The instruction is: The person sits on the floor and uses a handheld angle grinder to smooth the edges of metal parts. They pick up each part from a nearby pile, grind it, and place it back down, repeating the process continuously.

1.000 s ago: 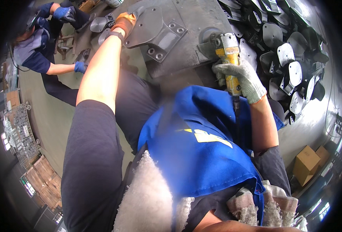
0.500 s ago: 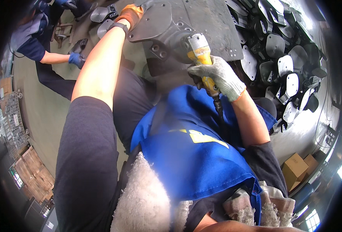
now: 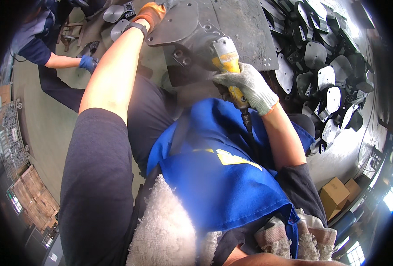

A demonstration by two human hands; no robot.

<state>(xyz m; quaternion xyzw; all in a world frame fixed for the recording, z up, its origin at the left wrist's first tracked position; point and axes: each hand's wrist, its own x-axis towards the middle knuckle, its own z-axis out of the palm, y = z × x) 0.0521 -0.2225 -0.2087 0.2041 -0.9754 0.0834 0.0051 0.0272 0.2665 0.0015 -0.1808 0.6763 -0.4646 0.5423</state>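
With my right grip (image 3: 251,86) wrapped round the yellow handheld grinder (image 3: 228,63) and my left grip (image 3: 151,16) grasping the steel bracket (image 3: 175,24) on the counter (image 3: 249,40), I should keep pressure light and strokes even

Bright but uneven indoor light. Window panes (image 3: 355,254) glow lower right; left forearm (image 3: 110,80) nearly blown out; glare on stacked metal plates (image 3: 326,76) at right. Dark sleeve (image 3: 96,177) loses detail. Hazy smear over blue apron (image 3: 198,177); murky around power tool (image 3: 232,66) head. Fisheye bends edges, corners black.
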